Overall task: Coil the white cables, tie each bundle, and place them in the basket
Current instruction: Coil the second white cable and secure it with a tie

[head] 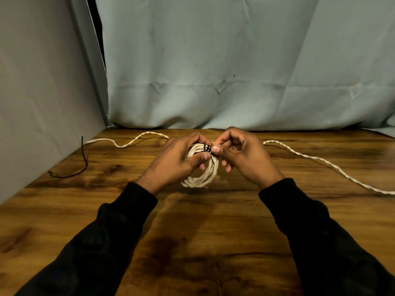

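My left hand (181, 155) grips the coiled white cable (203, 174) above the wooden table (192, 242) so the loops stay gathered, while my right hand (241, 153) pinches the dark tie (207, 148) at the coil's top (no basket visible). A loose cable (320, 162) trails right of the coil.

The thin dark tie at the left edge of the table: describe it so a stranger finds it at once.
On the brown wooden table, look far left, beside the grey fabric wall. There lies a thin dark tie, curved like a hook, with one end rising. Unlike the loose white twisted cables nearby, it is black, short and untouched.
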